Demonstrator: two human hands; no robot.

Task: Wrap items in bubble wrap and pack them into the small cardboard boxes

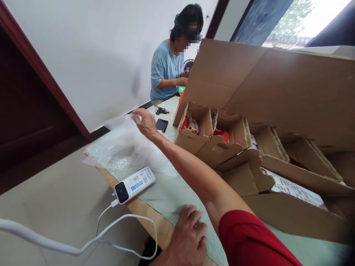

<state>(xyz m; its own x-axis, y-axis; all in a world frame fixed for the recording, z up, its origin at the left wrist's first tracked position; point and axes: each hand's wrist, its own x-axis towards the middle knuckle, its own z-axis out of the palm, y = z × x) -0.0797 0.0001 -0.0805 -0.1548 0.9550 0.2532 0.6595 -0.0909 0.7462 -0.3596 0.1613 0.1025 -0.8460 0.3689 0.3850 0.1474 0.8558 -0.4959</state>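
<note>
My right hand [144,122] reaches far across the table on an outstretched arm in a red sleeve. Its fingers are pinched on the top edge of a clear bubble wrap sheet [124,147], which it holds up off the table. My left hand [188,236] lies palm down near the table's front edge, fingers apart, holding nothing. A white power bank [135,184] with a white cable [83,247] lies just in front of the bubble wrap, between my two hands.
A large open cardboard box [277,92] with inner dividers [216,147] fills the right side of the green-covered table [172,195]. A black phone [161,125] and a small dark item [161,110] lie beyond my right hand. Another person [169,70] in a blue shirt sits at the far end.
</note>
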